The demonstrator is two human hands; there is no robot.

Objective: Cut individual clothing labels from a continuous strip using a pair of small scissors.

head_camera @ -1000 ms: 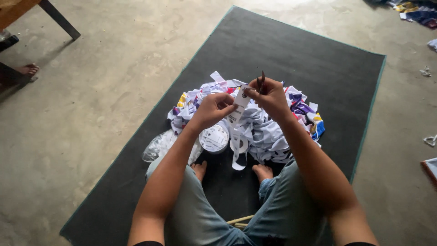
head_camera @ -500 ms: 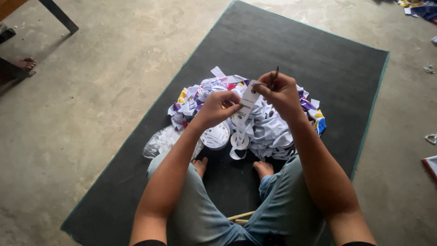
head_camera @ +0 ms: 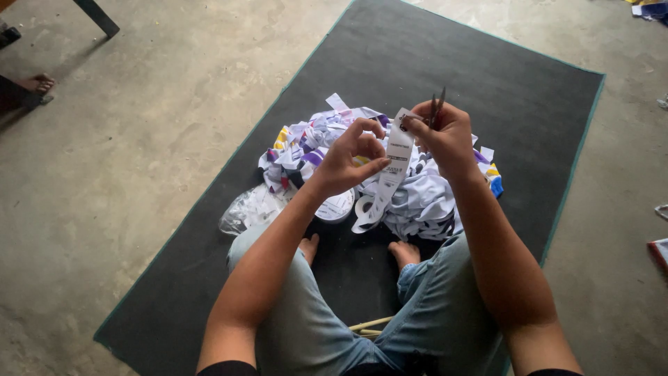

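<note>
Left hand [head_camera: 351, 159] and right hand [head_camera: 445, 136] pinch a long white printed paper strip [head_camera: 391, 177]; right also grips thin metal scissors [head_camera: 435, 109]. A heap of cut white and coloured labels [head_camera: 313, 143] crowds the dark green-edged floor mat [head_camera: 487, 69]; bare concrete floor [head_camera: 153, 125] lies open leftward.

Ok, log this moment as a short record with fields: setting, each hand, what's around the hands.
setting: person seated cross-legged on a dark mat over a concrete floor
left hand: fingertips pinching the white label strip, which hangs down in a curl
right hand: grips small scissors with the blades pointing up, and pinches the strip's top end
pile: white fabric pieces with purple, yellow and blue patches, lying on the mat past the feet
label roll: lies below the left hand
clear plastic bag: at the pile's left edge
</note>
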